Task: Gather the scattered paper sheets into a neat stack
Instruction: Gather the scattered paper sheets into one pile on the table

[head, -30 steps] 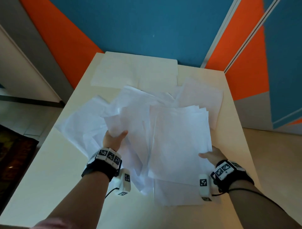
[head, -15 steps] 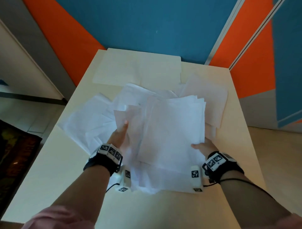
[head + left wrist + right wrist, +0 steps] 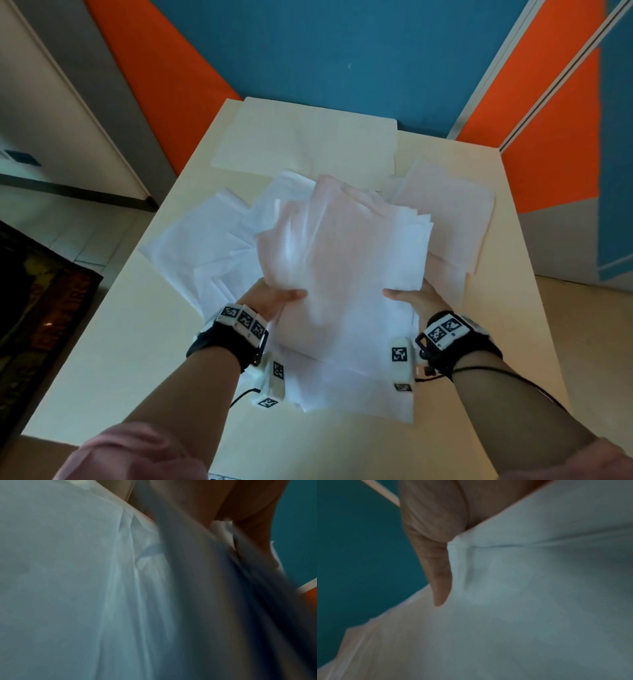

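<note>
A thick bundle of white paper sheets is held tilted up above the table between both hands. My left hand grips its left edge, thumb on top. My right hand grips its right edge, thumb on top of the paper. In the left wrist view the blurred paper bundle fills the frame under the left hand. In the right wrist view the thumb presses on the paper bundle. More loose sheets lie spread on the table at the left and at the right.
The cream table stands against a blue and orange wall. Two flat sheets lie at its far edge. A sheet lies under the bundle near the front. Floor and a dark mat are to the left.
Both hands have moved inward and closed on the bundle's sides, drawing the sheets together and lifting them off the table. The bundle is narrower and more upright than before.
</note>
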`<state>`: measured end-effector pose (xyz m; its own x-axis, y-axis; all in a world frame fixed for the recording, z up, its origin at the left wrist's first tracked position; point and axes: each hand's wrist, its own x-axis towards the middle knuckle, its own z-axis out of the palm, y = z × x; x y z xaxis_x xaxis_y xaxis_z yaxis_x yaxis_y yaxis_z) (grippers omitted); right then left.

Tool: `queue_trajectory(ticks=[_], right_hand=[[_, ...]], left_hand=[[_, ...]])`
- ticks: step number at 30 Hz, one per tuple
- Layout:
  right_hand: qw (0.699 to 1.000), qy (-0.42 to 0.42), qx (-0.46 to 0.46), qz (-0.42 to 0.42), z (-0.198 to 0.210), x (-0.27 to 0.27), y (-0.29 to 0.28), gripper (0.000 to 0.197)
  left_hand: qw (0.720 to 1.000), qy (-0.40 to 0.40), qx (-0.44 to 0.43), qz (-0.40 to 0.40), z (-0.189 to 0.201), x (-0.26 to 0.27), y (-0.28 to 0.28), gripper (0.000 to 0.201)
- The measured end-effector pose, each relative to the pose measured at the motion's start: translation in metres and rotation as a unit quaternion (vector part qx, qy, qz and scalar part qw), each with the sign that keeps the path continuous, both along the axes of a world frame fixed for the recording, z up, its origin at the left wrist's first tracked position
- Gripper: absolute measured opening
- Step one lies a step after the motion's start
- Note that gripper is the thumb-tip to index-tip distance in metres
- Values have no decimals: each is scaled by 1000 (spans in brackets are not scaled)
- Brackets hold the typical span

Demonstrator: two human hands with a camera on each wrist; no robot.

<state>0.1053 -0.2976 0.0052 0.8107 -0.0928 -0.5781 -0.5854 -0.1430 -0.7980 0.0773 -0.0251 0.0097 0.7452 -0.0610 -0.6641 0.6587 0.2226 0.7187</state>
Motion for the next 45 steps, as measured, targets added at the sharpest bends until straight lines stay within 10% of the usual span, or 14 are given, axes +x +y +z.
queue_trajectory(ticks=[5,11,21,30,34,39,45], right_hand=[[995,45,-84,1,3,2,-14,47],[986,59,-157,24,-5,-2,-24,50],[972,101,-187,98,-5,-3,-15,68],[970,-22,-206,131,-4,0,13,42],[927,-94,-359,44,-2,20,-19,29],[868,-43,-467,164,-4,44,-44,57],[837,-13,-494,233,-3,47,-64,42]], left_hand=[[987,-48,147,41,-9,1,-2,33],[870,38,468,153,-7,-20,18,44],[939,14,335,79,-8,-6,1,48],[974,4,192,121,-62,6,22,88],[979,-15,127,157,-99,9,38,104],[970,-41,51,235,-52,-2,23,100],[967,-26,34,253,-42,-2,18,81]])
